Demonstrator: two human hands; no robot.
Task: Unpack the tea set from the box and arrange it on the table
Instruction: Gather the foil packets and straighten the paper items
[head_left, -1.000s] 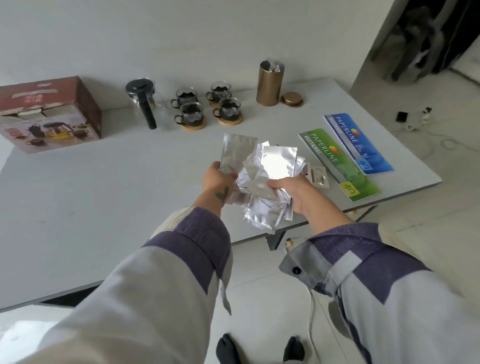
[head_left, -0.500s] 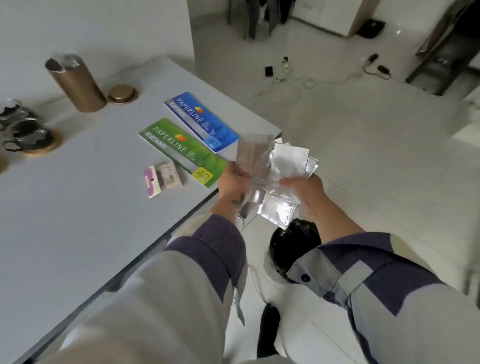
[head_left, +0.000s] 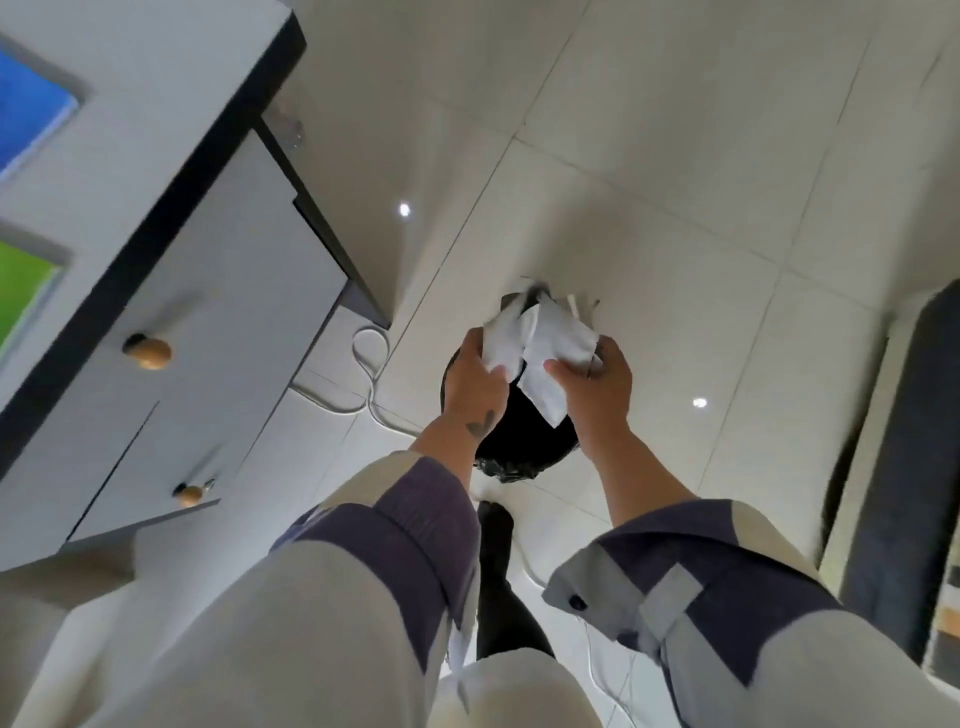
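The floor (head_left: 649, 156), filling the upper right of the frame, is pale glazed tile, glossy enough to mirror ceiling lights as bright dots. The foil packets (head_left: 540, 353) at centre look thin, crinkled and shiny, blown out to white. Below them the bin liner (head_left: 519, 431) is black glossy plastic film, wrinkled at its rim. At left, the cabinet (head_left: 218, 312) has smooth matt white fronts with rounded wooden knobs (head_left: 148, 352). The sleeves (head_left: 405, 535) at the bottom are soft matt cloth.
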